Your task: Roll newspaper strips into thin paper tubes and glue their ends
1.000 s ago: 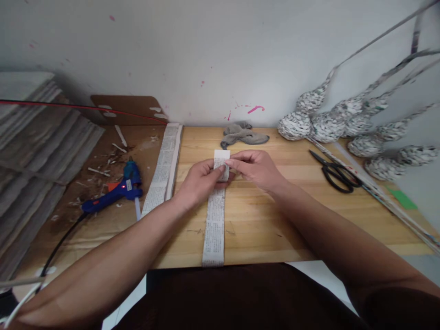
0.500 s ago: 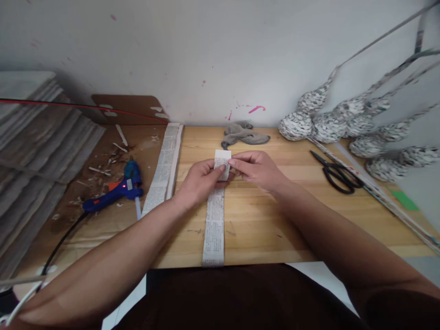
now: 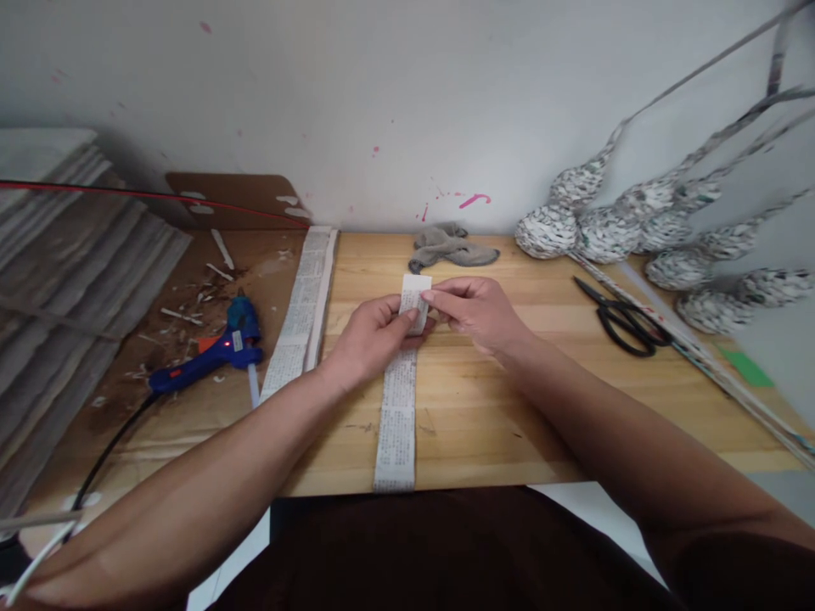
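Newsprint, grey-white and covered in small dark print, sits right between your two hands: you've got a short, flat newsprint piece (image 3: 415, 295) raised in front of you, pale blank end pointing away toward the wall. Your left hand (image 3: 374, 338) pinches it from the left, thumb across its face; your right hand (image 3: 476, 312) nips its right edge by the fingertips. So both hands are closed on the one piece, nearly meeting across its width.

Now look below: a long, flat printed newspaper strip (image 3: 396, 441) lies on the pale wooden table (image 3: 497, 424), its long axis running from under your fingers toward your body, to the near edge. The raised piece points much the same way, leaning slightly right at its far end. Your left hand is the nearer to that strip, its fingers crossing over the top of it.

Here's the tricky bit: your fingers hide the join, so you can't tell whether raised piece and strip are one length or two. Fingertips behind the paper are mostly covered, the print is too small to read, and your left forearm cuts off the near end of the stacked newspaper strips (image 3: 298, 310).
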Motion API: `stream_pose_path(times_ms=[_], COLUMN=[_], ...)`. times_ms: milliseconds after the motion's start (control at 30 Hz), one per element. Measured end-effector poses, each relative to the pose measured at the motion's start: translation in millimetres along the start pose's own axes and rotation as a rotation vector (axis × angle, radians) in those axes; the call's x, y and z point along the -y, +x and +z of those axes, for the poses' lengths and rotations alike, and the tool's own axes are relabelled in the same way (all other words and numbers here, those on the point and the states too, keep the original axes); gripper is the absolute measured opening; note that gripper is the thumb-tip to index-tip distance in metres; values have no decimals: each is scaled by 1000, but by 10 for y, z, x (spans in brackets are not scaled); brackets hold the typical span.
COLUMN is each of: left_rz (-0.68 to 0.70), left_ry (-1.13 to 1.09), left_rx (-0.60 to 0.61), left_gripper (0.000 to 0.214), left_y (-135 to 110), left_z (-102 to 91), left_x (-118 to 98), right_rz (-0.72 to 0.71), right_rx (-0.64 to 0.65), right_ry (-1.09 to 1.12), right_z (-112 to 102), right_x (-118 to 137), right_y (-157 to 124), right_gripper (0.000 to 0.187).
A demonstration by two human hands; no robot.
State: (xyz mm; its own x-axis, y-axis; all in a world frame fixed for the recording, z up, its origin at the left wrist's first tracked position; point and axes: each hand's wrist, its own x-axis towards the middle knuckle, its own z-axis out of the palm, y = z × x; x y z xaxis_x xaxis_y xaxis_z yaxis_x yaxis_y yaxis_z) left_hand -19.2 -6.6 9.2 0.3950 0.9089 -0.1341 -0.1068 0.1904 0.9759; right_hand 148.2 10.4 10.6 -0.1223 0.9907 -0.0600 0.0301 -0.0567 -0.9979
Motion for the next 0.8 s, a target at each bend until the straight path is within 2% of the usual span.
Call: stream_pose_path(times_ms=[433,567,800], left_rz=[83,117,62], left_ry=[151,197,140], left_rx=[50,32,-53], left_gripper=[24,27,29], left_y=[-1,5,11], left_z=[-43,-62,-17], left_x=[52,93,73], right_rz=[12,22,-33], right_rx=[-19,-8,23], right_ry=[69,97,81], right_z=[49,78,97], right_x=[49,63,45], right_y=[-33,-53,-67], right_gripper=[29,32,29])
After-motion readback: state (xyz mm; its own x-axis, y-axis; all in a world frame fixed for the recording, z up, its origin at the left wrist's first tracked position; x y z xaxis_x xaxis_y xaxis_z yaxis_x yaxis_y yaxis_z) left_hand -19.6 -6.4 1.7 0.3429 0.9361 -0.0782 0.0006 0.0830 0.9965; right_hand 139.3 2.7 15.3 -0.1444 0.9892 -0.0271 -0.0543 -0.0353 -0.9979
